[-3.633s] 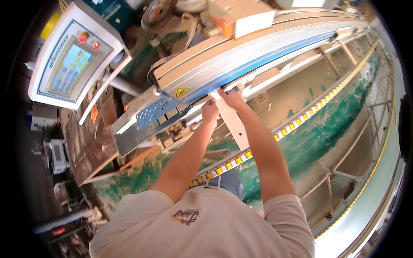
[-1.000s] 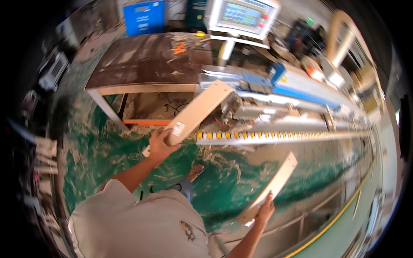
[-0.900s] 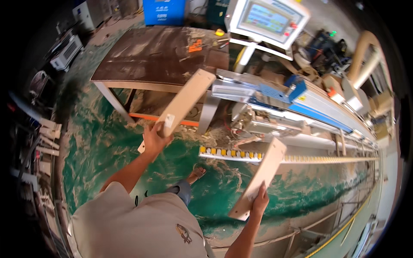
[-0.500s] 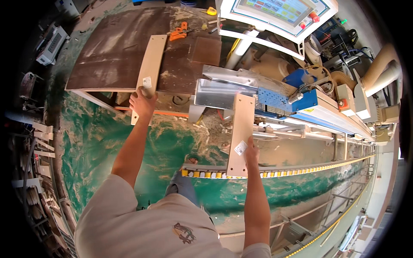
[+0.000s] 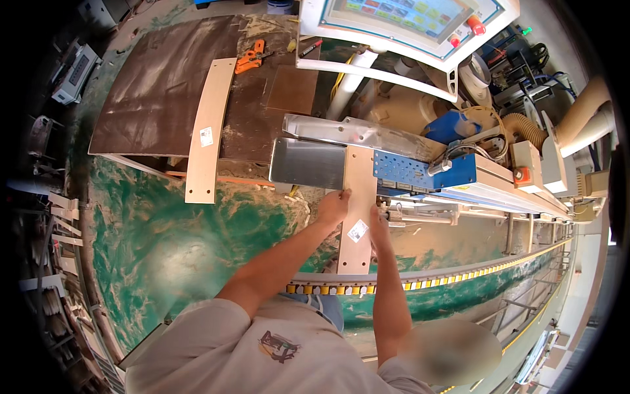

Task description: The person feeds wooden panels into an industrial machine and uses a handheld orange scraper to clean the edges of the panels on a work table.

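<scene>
Both my hands grip a pale wooden board [image 5: 358,203] by its long edges. The board has dark holes near its ends and a white label. My left hand [image 5: 333,207] holds its left edge, and my right hand [image 5: 378,226] its right edge, thumbs on the near face. The board's far end lies against the machine's metal bed [image 5: 308,164], beside a blue perforated plate [image 5: 401,169]. Its near end reaches the yellow-and-white segmented rail [image 5: 335,289]. A second labelled wooden board [image 5: 211,131] lies across the brown table, overhanging its near edge, with no hand on it.
An orange tool [image 5: 251,58] lies on the brown table [image 5: 157,92]. A control panel [image 5: 407,33] with a screen and red buttons overhangs the far side. The long machine [image 5: 505,180] extends right. Stacked wood strips [image 5: 65,217] stand at far left, above a dusty green floor [image 5: 144,262].
My left hand has let go of the board on the table and now grips the other board. That board has shifted slightly left, against the blue plate.
</scene>
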`<state>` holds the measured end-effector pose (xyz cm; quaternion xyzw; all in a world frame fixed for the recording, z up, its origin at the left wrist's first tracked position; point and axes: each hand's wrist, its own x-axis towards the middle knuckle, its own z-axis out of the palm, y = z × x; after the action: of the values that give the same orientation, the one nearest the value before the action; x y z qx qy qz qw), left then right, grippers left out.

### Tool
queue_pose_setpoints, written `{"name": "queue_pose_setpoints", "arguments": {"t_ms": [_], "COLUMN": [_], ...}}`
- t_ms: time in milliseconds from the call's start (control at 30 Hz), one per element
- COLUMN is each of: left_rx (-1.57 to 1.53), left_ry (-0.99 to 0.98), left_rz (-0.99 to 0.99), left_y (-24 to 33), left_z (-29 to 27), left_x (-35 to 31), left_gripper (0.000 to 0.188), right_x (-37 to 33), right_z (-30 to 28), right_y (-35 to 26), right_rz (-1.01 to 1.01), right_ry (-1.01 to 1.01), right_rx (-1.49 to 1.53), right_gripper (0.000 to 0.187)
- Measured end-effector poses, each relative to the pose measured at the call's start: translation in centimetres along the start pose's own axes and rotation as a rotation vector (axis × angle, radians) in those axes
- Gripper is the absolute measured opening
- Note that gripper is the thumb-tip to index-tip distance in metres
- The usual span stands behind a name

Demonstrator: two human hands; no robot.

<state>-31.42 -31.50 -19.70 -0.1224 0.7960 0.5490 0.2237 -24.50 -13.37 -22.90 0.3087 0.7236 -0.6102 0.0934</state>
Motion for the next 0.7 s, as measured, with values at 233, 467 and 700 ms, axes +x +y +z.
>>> {"name": "queue_pose_setpoints", "arguments": {"t_ms": [233, 467, 700], "left_rx": [-0.102, -0.384, -0.44], "left_ry": [0.179, 0.087, 0.05], "left_rz": [-0.097, -0.176, -0.175], "left_y": [1.5, 3.0, 5.9], "left_z": [4.8, 14.7, 22.9], "left_x": [-1.3, 0.5, 0.9], "left_gripper": [0.05, 0.047, 0.048], "right_x": [2.7, 4.4, 7.5], "right_z": [-2.5, -11.9, -20.6], "right_y": [-0.4, -2.8, -0.8], "right_rz": [-0.233, -0.241, -0.234], "right_ry": [-0.044, 0.021, 0.063], "right_rx": [-0.089, -0.098, -0.085], "right_gripper": [0.056, 0.064, 0.065]}}
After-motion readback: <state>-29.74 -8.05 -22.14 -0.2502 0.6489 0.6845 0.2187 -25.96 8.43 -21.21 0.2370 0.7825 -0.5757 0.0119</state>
